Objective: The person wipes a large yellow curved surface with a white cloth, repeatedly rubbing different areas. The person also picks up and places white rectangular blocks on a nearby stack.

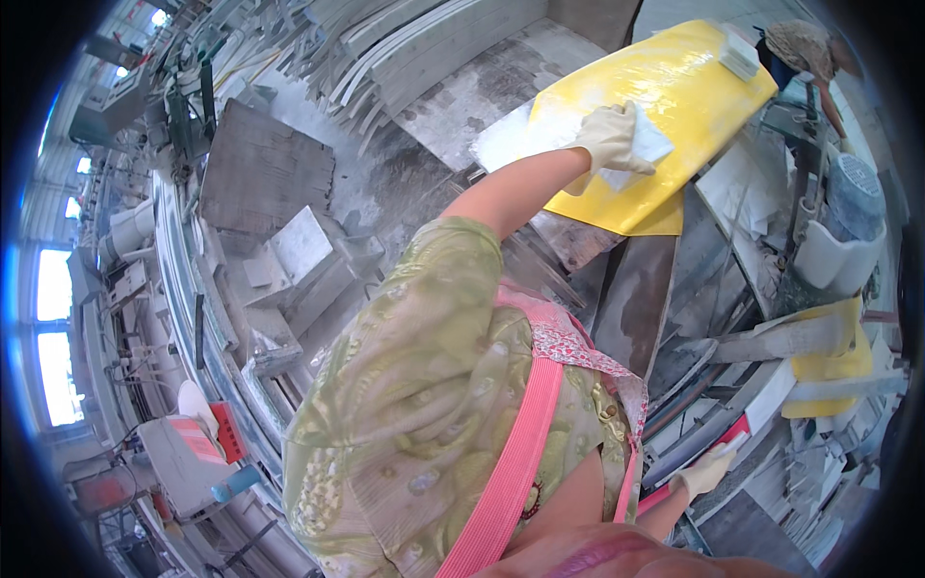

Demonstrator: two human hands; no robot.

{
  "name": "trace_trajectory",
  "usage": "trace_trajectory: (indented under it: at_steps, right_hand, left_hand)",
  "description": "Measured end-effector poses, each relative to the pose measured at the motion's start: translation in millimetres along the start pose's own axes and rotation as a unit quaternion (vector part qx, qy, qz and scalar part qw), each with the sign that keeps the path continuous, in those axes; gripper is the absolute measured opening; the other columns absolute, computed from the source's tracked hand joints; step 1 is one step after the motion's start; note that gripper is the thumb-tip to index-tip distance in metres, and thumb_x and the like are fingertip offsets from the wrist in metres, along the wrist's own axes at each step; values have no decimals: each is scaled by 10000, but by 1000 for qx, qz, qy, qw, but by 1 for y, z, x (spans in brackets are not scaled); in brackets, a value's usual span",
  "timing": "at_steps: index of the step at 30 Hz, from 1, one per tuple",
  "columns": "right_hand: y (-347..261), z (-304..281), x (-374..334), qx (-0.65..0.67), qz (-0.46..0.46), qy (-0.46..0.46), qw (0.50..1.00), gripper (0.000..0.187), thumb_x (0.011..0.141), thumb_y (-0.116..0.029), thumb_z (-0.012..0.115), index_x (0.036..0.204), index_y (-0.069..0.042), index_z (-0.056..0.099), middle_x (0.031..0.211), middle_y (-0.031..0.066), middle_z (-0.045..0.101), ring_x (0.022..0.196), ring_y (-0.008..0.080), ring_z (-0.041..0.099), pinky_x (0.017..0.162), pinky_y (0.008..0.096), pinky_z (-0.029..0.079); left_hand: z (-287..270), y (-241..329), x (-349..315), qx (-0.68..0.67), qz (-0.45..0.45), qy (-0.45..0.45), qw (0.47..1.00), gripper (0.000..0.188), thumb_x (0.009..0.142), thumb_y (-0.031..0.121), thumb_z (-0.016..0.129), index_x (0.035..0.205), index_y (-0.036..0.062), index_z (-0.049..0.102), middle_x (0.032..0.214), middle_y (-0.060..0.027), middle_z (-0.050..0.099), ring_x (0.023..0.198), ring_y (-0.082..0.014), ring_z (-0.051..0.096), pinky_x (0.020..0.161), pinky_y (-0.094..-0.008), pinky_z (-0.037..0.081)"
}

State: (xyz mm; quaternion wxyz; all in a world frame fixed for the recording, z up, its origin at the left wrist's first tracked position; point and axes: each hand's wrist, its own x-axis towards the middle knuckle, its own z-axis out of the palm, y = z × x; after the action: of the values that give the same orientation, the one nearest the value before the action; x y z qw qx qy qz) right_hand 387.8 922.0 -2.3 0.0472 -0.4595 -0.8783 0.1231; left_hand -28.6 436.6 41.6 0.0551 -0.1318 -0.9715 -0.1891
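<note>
A glossy wet-looking yellow sheet (597,91) lies across a worktop ahead of me to the right. My left hand (607,140), in a pale glove, presses on it with its fingers round a white cloth or pad (652,143). White material also covers the sheet's left end. Down at the lower right, my right hand (706,472) wears a similar glove. Its fingers stretch out beside a narrow red piece (734,430), and whether they bear on it is hard to make out. A small pale block (740,58) rests on the sheet's far end.
Long pale strips (424,48) are stacked behind the worktop. At the left lean a dark square board (260,169) and several grey blocks. To the right stand a white container (833,258) with a bluish tub (856,193) and more yellow material (831,361). Another person (800,48) is at the far right.
</note>
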Motion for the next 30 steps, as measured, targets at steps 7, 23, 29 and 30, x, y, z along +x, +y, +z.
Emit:
trace_trajectory:
  at_steps: [7,23,29,30]
  right_hand:
    - [-186,31,-31,498,-81,-69,861,609,1086,-434,428,1384,91,508,1337,167,593,1158,242,569,1034,374,440]
    - [-468,130,-114,239,-374,-131,886,249,1067,-197,393,1274,-59,416,1129,140,595,989,247,569,924,392,478]
    - [-457,149,-95,623,-104,-329,702,422,1024,-175,563,1381,-2,418,1358,142,526,1237,201,507,1030,346,423]
    - [-457,152,-94,641,-89,-344,680,430,1023,-177,567,1385,-2,416,1360,141,526,1239,200,506,1032,345,422]
  left_hand:
    - [-1,1,-2,4,19,-4,1000,1387,604,789,756,1450,-216,309,1203,-278,630,1093,-341,644,873,-369,548]
    - [2,5,5,-116,-31,-35,992,971,579,606,858,1208,-59,533,1068,-138,639,1067,-266,597,815,-388,485]
    - [-18,2,3,-114,-16,-72,991,940,623,594,860,1178,-86,522,1018,-159,638,1020,-307,613,836,-444,469]
    - [-21,3,0,-139,-26,-76,987,943,615,591,867,1183,-79,525,1027,-157,640,1046,-315,604,862,-457,457]
